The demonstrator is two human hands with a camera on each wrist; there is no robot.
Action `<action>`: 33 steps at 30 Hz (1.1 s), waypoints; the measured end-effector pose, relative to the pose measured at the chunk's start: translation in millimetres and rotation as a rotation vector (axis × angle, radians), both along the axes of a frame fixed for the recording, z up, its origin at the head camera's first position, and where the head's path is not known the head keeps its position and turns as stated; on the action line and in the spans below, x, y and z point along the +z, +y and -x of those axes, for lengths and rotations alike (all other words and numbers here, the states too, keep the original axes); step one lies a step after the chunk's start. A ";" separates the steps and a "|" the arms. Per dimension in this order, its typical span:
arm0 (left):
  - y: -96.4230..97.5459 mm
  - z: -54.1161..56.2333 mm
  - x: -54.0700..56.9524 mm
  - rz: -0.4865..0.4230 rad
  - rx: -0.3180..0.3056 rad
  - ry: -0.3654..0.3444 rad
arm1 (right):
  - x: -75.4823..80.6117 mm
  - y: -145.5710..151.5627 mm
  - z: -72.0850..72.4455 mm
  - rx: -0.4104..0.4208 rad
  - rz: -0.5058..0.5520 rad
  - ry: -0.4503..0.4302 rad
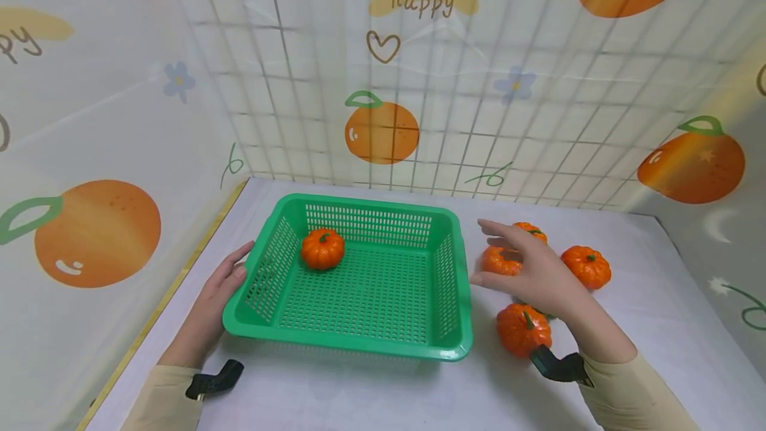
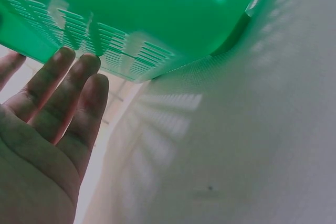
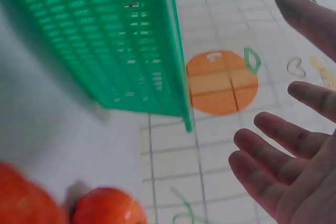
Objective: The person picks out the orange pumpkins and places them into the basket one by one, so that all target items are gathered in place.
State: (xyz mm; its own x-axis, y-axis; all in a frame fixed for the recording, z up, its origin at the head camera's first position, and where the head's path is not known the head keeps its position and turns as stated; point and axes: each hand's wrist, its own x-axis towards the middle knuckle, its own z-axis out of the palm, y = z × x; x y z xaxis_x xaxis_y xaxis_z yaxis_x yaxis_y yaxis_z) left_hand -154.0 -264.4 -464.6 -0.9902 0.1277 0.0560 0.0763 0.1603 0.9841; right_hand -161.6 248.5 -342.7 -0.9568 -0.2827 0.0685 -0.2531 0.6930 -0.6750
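Observation:
A green plastic basket (image 1: 383, 348) with slotted walls stands on the table, and one small orange pumpkin (image 1: 323, 249) lies inside at its back left. My left hand (image 1: 206, 304) rests its extended fingers against the basket's left side; the left wrist view shows the straight fingers (image 2: 94, 95) at the slotted wall. Right of the basket my right hand (image 1: 535, 275) hovers with thumb and fingers spread, nothing held. Around and below it lie a front pumpkin (image 1: 523, 331), a right pumpkin (image 1: 586, 267) and others partly hidden by the hand.
A white cloth covers the table (image 1: 335, 398). Behind it rises a grid covered by a printed curtain (image 1: 383, 178), with similar cloth on both sides. Something green shows partly beneath the right wrist, too hidden to tell.

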 end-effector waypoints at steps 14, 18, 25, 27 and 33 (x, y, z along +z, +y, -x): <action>-3.4 0.2 -4.1 -0.012 -0.012 -0.009 | -41.0 45.3 -31.4 -0.155 -0.011 -0.079; -2.4 -0.6 -3.3 -0.003 -0.008 -0.014 | -50.5 52.2 -38.0 -0.196 -0.012 -0.104; -0.9 -2.7 -0.1 0.016 0.005 -0.034 | -65.5 62.5 -50.3 -0.243 0.018 -0.126; -0.8 -2.8 0.9 0.021 0.005 -0.035 | -69.4 65.5 -53.8 -0.255 0.027 -0.134; -0.4 -1.5 3.4 0.007 -0.005 -0.032 | -77.2 72.8 -59.9 -0.286 0.022 -0.133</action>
State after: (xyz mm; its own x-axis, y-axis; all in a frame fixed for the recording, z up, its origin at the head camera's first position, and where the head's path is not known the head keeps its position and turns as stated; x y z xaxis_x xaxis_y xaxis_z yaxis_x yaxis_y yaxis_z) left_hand -152.6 -264.9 -461.2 -0.9909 0.1326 0.0239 0.0461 0.1665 0.9850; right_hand -101.8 321.3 -419.9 -0.9982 -0.0010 -0.0598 0.0415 0.7081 -0.7048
